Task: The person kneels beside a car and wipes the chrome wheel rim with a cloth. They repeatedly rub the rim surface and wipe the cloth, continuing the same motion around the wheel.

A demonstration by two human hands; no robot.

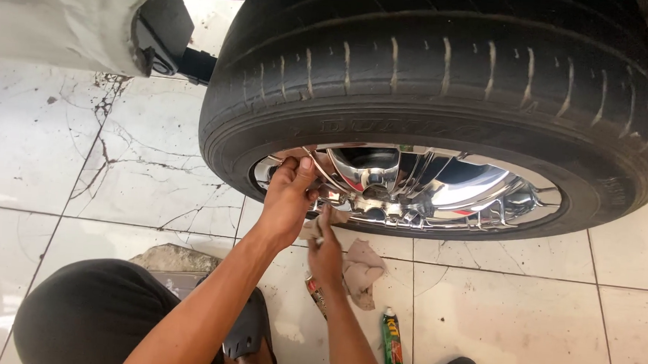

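Black-trousered knees and a dark sandal sit closest, the person crouching on the cracked white tiled floor before a car wheel. Going left to right: at the upper left hangs the pale car body panel with a black mud flap behind the wheel arch. Next comes the left hand, its fingers curled and pinching the left edge of the shiny chrome wheel rim, apparently to steady the body while leaning in. Just beside it the right hand is closed around a crumpled beige cloth, pressing part of it against the lower left of the rim, the rest drooping toward the floor; a thin dark object pokes out beneath that hand, too hidden to identify. The rim sits inside the black rubber tyre, which fills the upper middle and right. On the floor below the rim, near the bottom edge, lies a small green tube, within easy reach of the right hand.
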